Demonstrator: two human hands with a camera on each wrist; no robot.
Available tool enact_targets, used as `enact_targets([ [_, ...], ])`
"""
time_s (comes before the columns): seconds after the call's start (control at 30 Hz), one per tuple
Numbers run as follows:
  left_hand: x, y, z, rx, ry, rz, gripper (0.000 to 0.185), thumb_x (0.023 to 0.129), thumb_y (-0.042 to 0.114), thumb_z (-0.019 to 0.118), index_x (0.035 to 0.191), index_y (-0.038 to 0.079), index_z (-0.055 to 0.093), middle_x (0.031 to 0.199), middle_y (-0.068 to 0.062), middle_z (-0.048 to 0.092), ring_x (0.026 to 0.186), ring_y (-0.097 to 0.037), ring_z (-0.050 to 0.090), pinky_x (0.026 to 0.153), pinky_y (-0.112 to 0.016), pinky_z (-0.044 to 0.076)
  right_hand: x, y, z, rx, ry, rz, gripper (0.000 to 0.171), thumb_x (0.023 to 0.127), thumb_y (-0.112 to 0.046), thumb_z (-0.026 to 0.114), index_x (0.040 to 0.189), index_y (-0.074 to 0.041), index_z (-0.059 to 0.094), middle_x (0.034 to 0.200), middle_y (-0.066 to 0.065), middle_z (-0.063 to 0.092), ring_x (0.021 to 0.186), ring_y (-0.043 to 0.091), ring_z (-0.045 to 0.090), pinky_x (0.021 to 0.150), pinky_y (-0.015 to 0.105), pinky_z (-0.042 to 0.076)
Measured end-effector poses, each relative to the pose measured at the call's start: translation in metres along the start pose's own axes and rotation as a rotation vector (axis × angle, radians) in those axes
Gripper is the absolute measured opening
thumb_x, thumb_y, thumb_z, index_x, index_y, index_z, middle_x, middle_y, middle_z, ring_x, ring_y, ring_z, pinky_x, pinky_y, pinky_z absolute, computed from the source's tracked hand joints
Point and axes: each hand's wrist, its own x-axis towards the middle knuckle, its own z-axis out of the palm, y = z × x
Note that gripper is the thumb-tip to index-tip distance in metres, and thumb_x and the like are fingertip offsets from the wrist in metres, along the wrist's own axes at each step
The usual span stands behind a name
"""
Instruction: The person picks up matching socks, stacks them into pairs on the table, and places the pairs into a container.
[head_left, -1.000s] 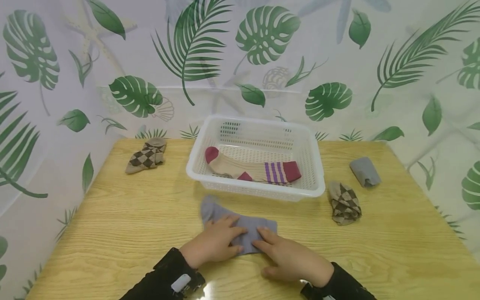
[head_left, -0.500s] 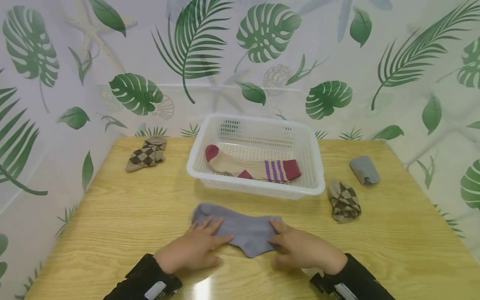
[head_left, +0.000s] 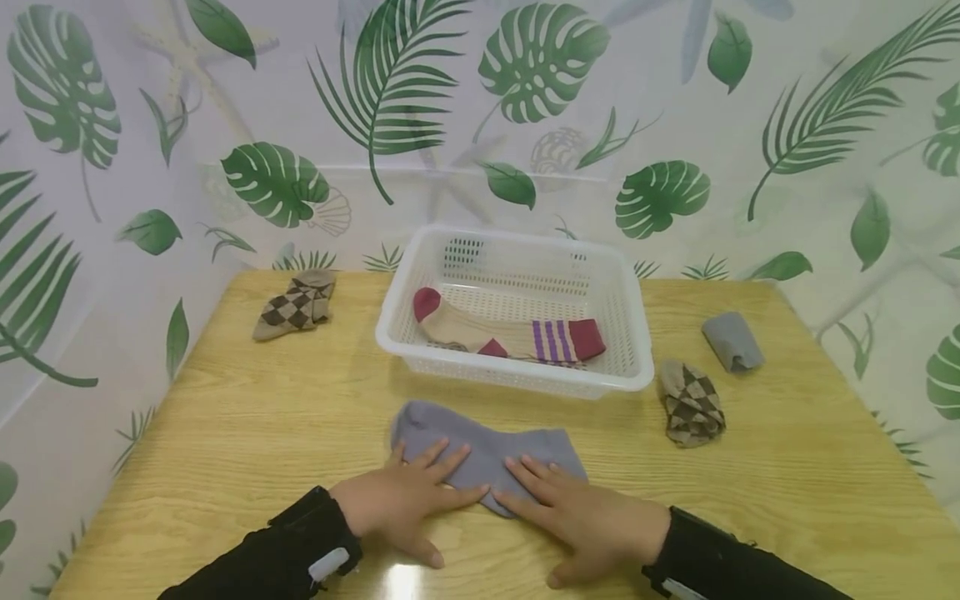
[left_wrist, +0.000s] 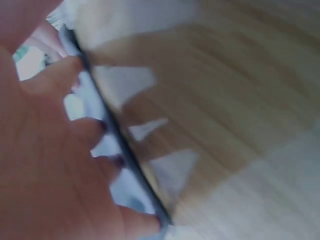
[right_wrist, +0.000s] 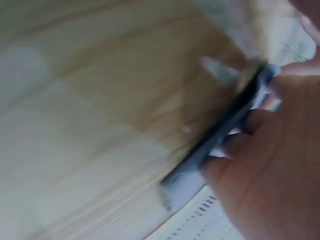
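A grey sock lies spread flat on the wooden table, toe to the left and cuff to the right. My left hand rests on its left half with fingers spread and straight. On the right half lies my right hand, fingers extended over the fabric toward the other hand. The left thumb and right thumb sit on the wood nearer me. In the left wrist view the fingertips touch the near edge of the sock; the right wrist view shows the sock edge beneath the fingers.
Beyond the sock stands a white plastic basket holding a beige sock with red ends and purple stripes. A checkered brown sock lies far left. Right of the basket are another bundled checkered sock and a folded grey sock.
The grey sock came nearer me and its hidden lower part became visible. My hands spread apart over it, then the right hand moved back inward from the cuff onto the sock.
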Motion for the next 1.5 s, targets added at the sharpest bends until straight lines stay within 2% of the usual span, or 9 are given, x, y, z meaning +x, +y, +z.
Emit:
enact_targets([
  [0.2,-0.002,-0.003,-0.005,-0.004,-0.010,0.016,0.085,0.080,0.057,0.069,0.152,0.041,0.026,0.163,-0.006,0.003,0.147,-0.039,0.001,0.104,-0.076,0.002,-0.009,0.017,0.008,-0.024,0.015,-0.091,0.092,0.084,-0.067,0.055,0.157,-0.029,0.012,0.163,0.011,-0.004,0.147,0.037,-0.001,0.113,0.062,0.012],
  [0.4,0.000,0.005,-0.003,-0.035,0.027,0.007,0.080,0.082,0.059,0.066,0.151,0.040,0.030,0.162,-0.010,0.007,0.146,-0.042,0.001,0.102,-0.077,0.006,-0.011,0.022,0.006,0.032,0.062,-0.092,0.080,0.089,-0.063,0.054,0.155,-0.031,0.022,0.163,0.009,0.003,0.147,0.036,0.003,0.113,0.062,0.014],
  [0.6,0.000,0.011,-0.005,-0.059,0.121,0.011,0.070,0.086,0.048,0.068,0.148,0.033,0.040,0.158,-0.018,0.020,0.144,-0.045,0.013,0.107,-0.069,0.020,-0.023,0.022,-0.003,0.024,0.262,-0.069,0.061,0.094,-0.044,0.060,0.147,-0.019,0.044,0.158,0.016,0.025,0.141,0.038,0.028,0.107,0.055,0.034],
  [0.8,-0.016,0.004,-0.008,-0.090,0.314,0.062,0.056,0.088,0.034,0.070,0.140,0.019,0.054,0.148,-0.019,0.041,0.137,-0.040,0.036,0.110,-0.054,0.031,-0.056,0.050,-0.026,-0.005,0.525,-0.011,0.030,0.094,-0.021,0.065,0.121,-0.009,0.066,0.131,0.012,0.060,0.116,0.030,0.059,0.091,0.047,0.051],
  [0.9,-0.028,-0.001,-0.008,-0.092,0.421,0.111,0.044,0.091,0.026,0.068,0.132,0.012,0.061,0.139,-0.014,0.053,0.129,-0.031,0.048,0.106,-0.047,0.039,-0.074,0.081,-0.040,0.008,0.758,0.141,0.019,0.091,-0.010,0.066,0.109,-0.006,0.070,0.108,0.010,0.070,0.093,0.015,0.066,0.076,0.038,0.056],
  [1.0,-0.037,-0.003,-0.008,-0.095,0.520,0.147,0.033,0.091,0.018,0.067,0.123,0.009,0.066,0.127,-0.007,0.063,0.119,-0.022,0.057,0.101,-0.040,0.045,-0.092,0.120,-0.052,0.142,0.969,0.434,0.019,0.097,-0.013,0.059,0.108,-0.001,0.070,0.099,0.016,0.071,0.081,0.005,0.062,0.065,0.025,0.051],
  [1.07,-0.039,-0.003,-0.008,-0.096,0.567,0.158,0.030,0.090,0.016,0.068,0.119,0.009,0.067,0.122,-0.004,0.065,0.114,-0.019,0.060,0.098,-0.038,0.047,-0.103,0.148,-0.054,0.223,1.035,0.639,0.029,0.101,-0.020,0.051,0.113,0.002,0.066,0.106,0.024,0.068,0.085,0.013,0.063,0.064,0.026,0.049],
  [1.23,-0.037,-0.003,-0.003,-0.094,0.609,0.172,0.023,0.089,0.016,0.068,0.111,0.008,0.069,0.112,-0.001,0.068,0.106,-0.018,0.063,0.093,-0.036,0.051,-0.119,0.203,-0.046,0.202,1.012,0.846,0.036,0.099,-0.016,0.049,0.123,0.011,0.055,0.114,0.034,0.059,0.095,0.048,0.058,0.068,0.050,0.050],
  [1.5,-0.030,-0.001,-0.003,-0.146,0.546,0.147,0.022,0.092,0.017,0.067,0.112,0.009,0.070,0.110,0.001,0.069,0.105,-0.016,0.063,0.093,-0.034,0.051,-0.129,0.234,-0.033,0.011,0.866,0.939,0.033,0.097,-0.015,0.054,0.117,0.011,0.056,0.101,0.034,0.061,0.084,0.050,0.059,0.064,0.058,0.048],
])
